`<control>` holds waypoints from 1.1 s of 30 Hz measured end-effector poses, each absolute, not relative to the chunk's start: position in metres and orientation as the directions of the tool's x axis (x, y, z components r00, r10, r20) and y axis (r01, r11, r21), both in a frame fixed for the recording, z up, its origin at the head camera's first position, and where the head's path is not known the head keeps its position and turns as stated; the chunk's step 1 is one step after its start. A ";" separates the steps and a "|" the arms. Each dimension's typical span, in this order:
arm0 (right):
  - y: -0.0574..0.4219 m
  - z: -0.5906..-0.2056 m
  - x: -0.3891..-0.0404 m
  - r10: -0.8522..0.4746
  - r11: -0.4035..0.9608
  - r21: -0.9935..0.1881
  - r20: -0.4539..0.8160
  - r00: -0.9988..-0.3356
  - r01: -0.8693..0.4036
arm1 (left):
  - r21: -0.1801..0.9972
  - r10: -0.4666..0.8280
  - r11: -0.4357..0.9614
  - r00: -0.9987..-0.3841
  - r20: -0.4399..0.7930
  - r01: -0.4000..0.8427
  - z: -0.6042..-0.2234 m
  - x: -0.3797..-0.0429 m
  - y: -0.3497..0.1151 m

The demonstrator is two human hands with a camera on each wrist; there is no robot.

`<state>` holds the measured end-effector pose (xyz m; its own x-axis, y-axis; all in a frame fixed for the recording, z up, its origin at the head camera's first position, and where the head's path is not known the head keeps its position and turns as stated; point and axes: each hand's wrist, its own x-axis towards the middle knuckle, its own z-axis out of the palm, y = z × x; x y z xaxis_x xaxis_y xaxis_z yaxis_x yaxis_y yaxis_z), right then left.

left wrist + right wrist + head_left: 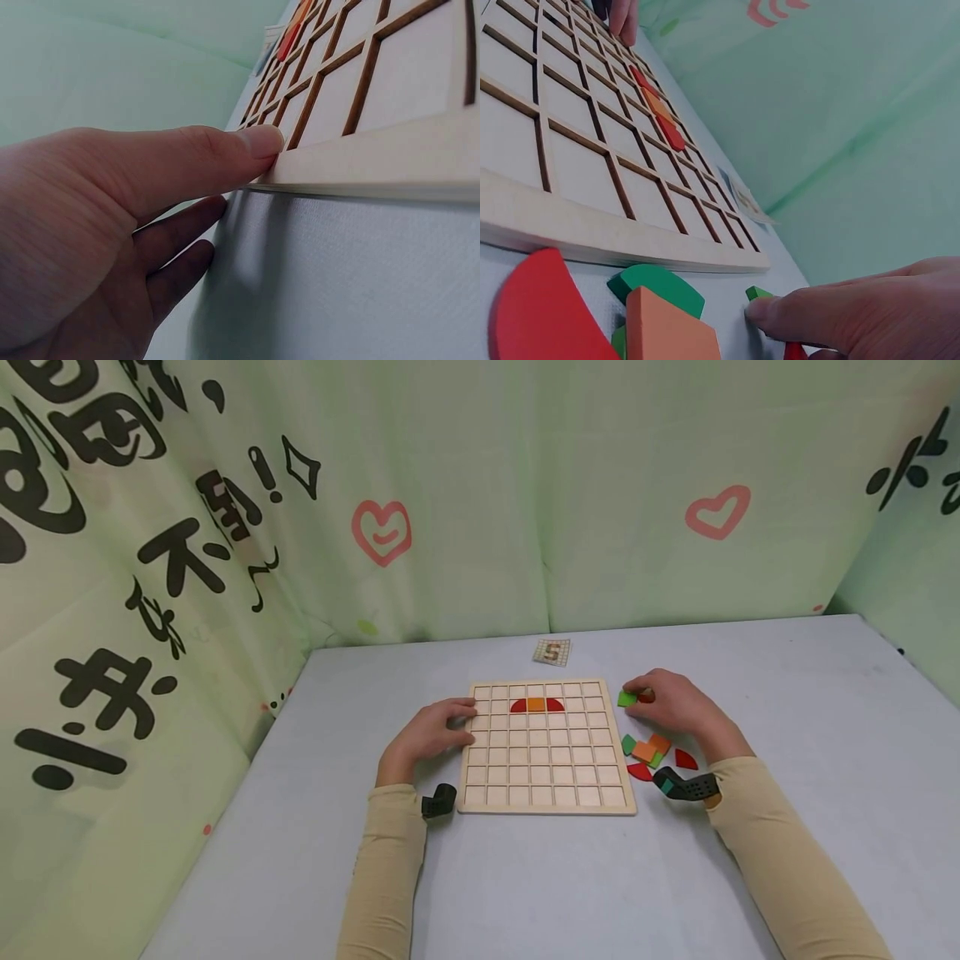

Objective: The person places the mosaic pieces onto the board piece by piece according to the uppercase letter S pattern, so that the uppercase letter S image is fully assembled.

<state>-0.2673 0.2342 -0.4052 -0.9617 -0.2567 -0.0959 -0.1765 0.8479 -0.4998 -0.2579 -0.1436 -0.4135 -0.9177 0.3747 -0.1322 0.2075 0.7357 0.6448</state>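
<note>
A wooden grid board (552, 811) lies flat on the table, with a row of red quarter-round, orange square (536, 704) and red quarter-round pieces in its upper cells. My left hand (429, 732) rests at the board's left edge. In the left wrist view its thumb (259, 141) touches the frame, the other fingers loosely extended. Right of the board's upper corner, my right hand (672, 700) pinches a green block (627, 699) at its fingertips. A red piece (795, 351) shows under those fingers; whether it is gripped too is unclear.
Loose pieces lie by the board's right edge: orange squares (644, 752), green ones (628, 744) and red quarter-rounds (686, 759), under the right forearm. A patterned card (552, 652) lies behind the board. A green curtain (465, 585) hangs at the table's back.
</note>
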 end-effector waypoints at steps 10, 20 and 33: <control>0.234 -0.404 -0.268 -0.262 0.845 -0.506 -0.108 -0.959 -0.173 | 0.639 0.373 0.741 -0.917 -0.138 0.206 -0.413 -0.258 -0.143; 0.235 -0.405 -0.271 -0.304 0.847 -0.476 -0.070 -0.950 -0.236 | 0.642 0.371 0.739 -0.918 -0.140 0.201 -0.414 -0.258 -0.143; 0.236 -0.404 -0.272 -0.296 0.837 -0.486 -0.018 -0.955 -0.251 | 0.642 0.379 0.737 -0.916 -0.135 0.211 -0.413 -0.258 -0.144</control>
<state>-0.2718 0.2358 -0.4041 -0.9549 -0.2963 -0.0178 -0.2507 0.8372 -0.4861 -0.2581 -0.1435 -0.4133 -0.9155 0.3790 -0.1350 0.2105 0.7372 0.6420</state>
